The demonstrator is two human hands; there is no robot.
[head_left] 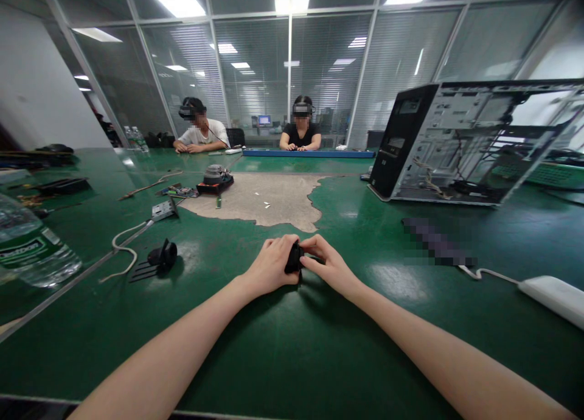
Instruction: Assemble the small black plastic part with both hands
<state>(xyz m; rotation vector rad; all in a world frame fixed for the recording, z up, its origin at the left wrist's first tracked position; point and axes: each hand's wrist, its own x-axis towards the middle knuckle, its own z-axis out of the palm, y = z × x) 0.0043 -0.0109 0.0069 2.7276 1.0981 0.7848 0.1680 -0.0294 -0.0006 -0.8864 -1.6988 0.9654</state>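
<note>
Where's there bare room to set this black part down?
The green tabletop is bare between the left forearm and right forearm, and between the right hand and the pixelated dark item. The left side is crowded: bottle, white cable, metal bracket, pronged black piece.

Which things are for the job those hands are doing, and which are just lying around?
In the job:
- small black part, held in the left hand
- right hand, fingers touching that part

Seemingly just lying about:
- water bottle
- open computer case
- white cord, left side
</note>
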